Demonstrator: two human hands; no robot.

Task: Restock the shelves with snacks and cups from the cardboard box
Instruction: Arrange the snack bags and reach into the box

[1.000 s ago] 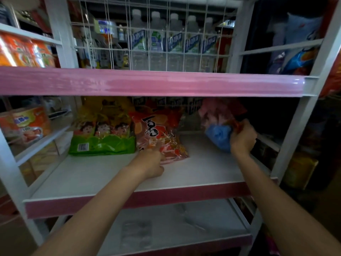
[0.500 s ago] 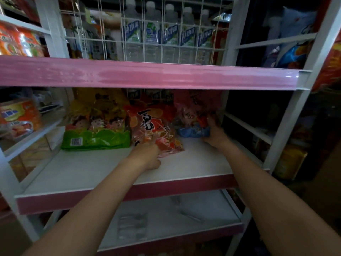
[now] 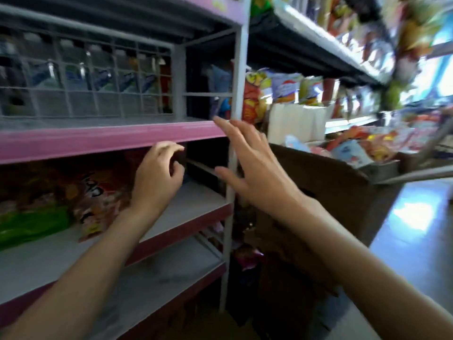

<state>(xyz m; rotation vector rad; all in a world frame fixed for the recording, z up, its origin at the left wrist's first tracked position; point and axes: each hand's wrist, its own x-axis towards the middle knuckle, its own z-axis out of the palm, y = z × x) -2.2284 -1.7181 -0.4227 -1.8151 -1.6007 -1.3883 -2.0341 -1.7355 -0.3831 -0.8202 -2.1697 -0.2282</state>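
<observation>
My left hand (image 3: pixel 157 177) hovers in front of the middle shelf (image 3: pixel 191 207), fingers loosely curled with nothing in them. My right hand (image 3: pixel 252 165) is spread flat in front of the shelf's white corner post (image 3: pixel 232 168), and it holds nothing. On the shelf lie a red-orange snack bag (image 3: pixel 98 197) and a green snack bag (image 3: pixel 31 224) at the left. The brown cardboard box (image 3: pixel 326 182) stands to the right of the rack, with several colourful snack packs (image 3: pixel 355 148) showing at its top. The picture is blurred.
A pink-edged upper shelf (image 3: pixel 103 138) carries bottles behind a wire grid (image 3: pixel 85 94). A lower shelf (image 3: pixel 157 278) sits under the middle one. More snack-filled shelves (image 3: pixel 306 89) run along the right. A shiny floor (image 3: pixel 411 217) shows at the right.
The view has swung to the right. My right hand has let go of the pink-blue bag and pulled out past the corner post. My left hand has lifted off the red-orange bag.
</observation>
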